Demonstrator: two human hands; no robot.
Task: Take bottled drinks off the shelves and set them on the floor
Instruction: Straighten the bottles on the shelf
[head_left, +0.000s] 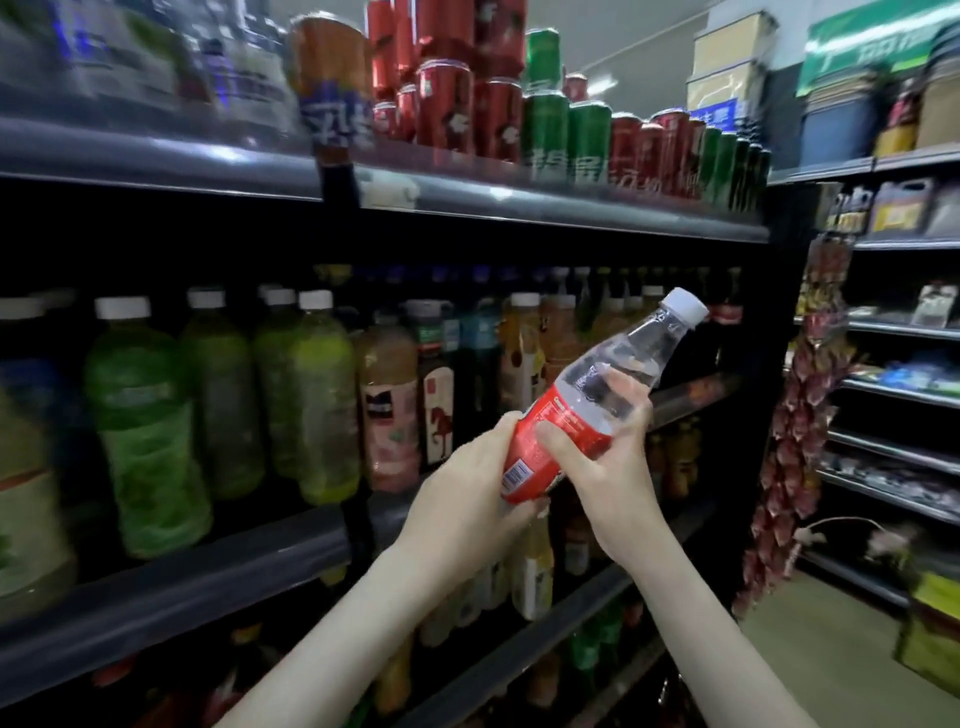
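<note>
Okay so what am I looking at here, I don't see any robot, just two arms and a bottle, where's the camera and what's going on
There is no machine here: these are a person's two bare arms. The single picture comes from a wide-angle camera worn on their head, looking forward and down, which is why the shop shelves look curved. Both hands grip one clear bottle with a red label and a white cap, tilted with the cap up to the right. The left hand holds its lower end and the right hand its middle. Behind, a shelf carries green drink bottles and others. The top shelf holds red and green cans. Some floor shows at lower right.
</note>
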